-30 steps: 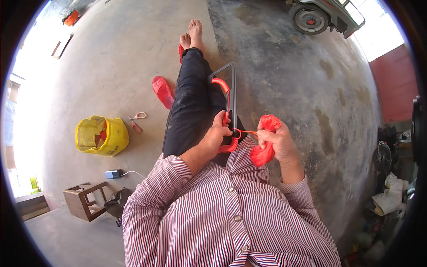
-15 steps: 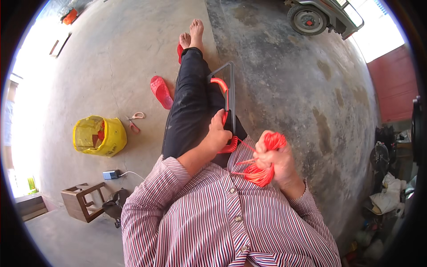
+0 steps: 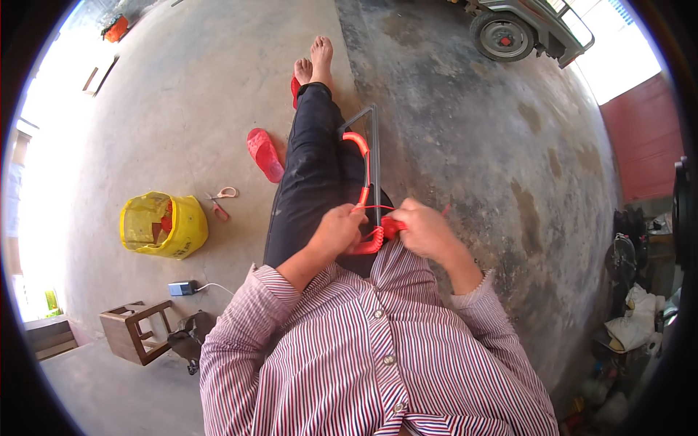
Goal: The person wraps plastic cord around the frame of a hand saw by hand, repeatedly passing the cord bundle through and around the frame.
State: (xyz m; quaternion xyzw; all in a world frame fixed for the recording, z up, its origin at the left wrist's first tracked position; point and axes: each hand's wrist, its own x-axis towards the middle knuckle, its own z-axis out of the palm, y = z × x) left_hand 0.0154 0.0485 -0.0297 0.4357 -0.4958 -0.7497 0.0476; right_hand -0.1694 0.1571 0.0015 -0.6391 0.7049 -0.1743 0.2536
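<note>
A dark grey frame (image 3: 376,149) lies across my thighs, with red cord (image 3: 368,247) wound closely round its near corner. A smooth red curved section (image 3: 358,138) shows along its far left side. My left hand (image 3: 339,229) is closed at the frame's left side, pinching the red cord by the fingertips. To the right of the bar, my right hand (image 3: 425,229) is closed round a bundle of red cord (image 3: 393,227), mostly hidden by the fingers and slightly blurred. A strand stretches across the bar between both hands.
On the floor to the left are a yellow bag (image 3: 185,225) with red material inside, scissors (image 3: 220,203), a red slipper (image 3: 265,155), a blue-and-white charger (image 3: 182,288) and a wooden stool (image 3: 136,332). A vehicle wheel (image 3: 503,38) stands far right; clutter lines the right edge.
My right hand has moved left and forward, bringing the cord bundle against the frame. My left hand has shifted slightly nearer and to the left. A strand now crosses the bar.
</note>
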